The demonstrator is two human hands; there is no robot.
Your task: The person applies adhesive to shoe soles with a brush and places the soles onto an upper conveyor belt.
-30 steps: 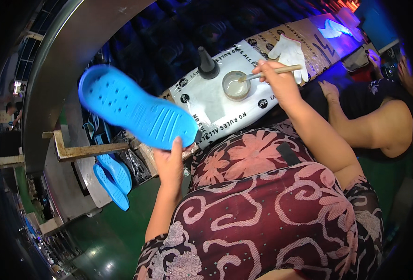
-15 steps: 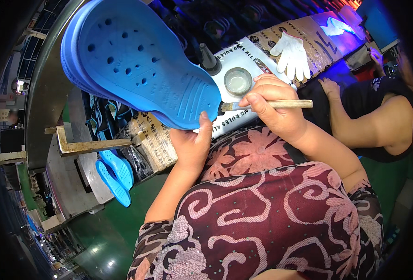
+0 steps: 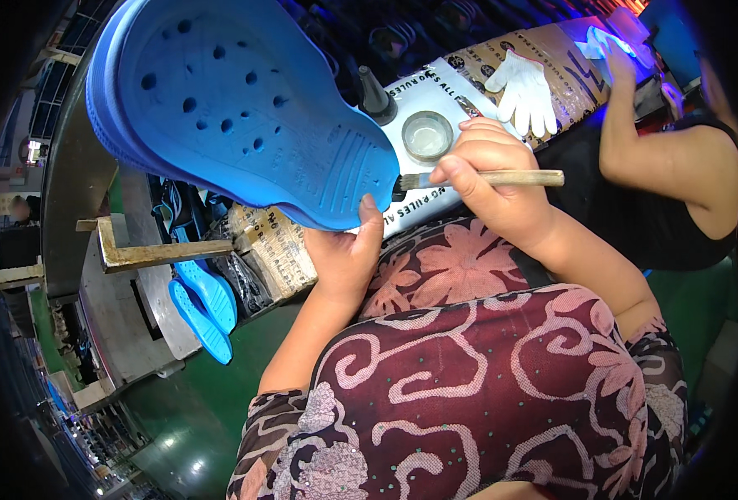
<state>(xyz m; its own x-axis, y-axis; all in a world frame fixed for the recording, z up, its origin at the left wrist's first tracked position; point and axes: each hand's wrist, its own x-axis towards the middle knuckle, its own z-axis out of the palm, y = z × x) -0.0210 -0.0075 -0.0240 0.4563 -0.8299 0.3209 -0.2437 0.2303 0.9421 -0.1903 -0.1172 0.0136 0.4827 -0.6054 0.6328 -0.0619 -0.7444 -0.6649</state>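
My left hand (image 3: 344, 258) is closed on the narrow end of a large blue clog sole (image 3: 219, 117), thumb on top and fingers hidden beneath. Holes dot its wide part, and ridges cross it near the thumb. More blue layers show under its far left edge, as if stacked. In my right hand (image 3: 498, 183) is a paintbrush (image 3: 523, 177) with a pale wooden handle. Its dark bristles are at the rim of the sole's narrow end; whether they touch I cannot tell. Just beyond the brush stands a small round cup (image 3: 426, 137) of cloudy liquid.
A dark cone-topped bottle (image 3: 376, 96) stands beside the cup on a white printed sheet (image 3: 423, 204). Farther right, a white glove (image 3: 526, 93) lies on brown printed wrapping (image 3: 565, 67). A co-worker's arm (image 3: 669, 162) reaches in at right. Blue soles (image 3: 206, 304) and a wooden bar (image 3: 165, 253) are at left.
The sole's wide end has shifted slightly left and up. My brush has moved a little along the rim of the narrow end. The co-worker's arm has risen toward a white lit cloth.
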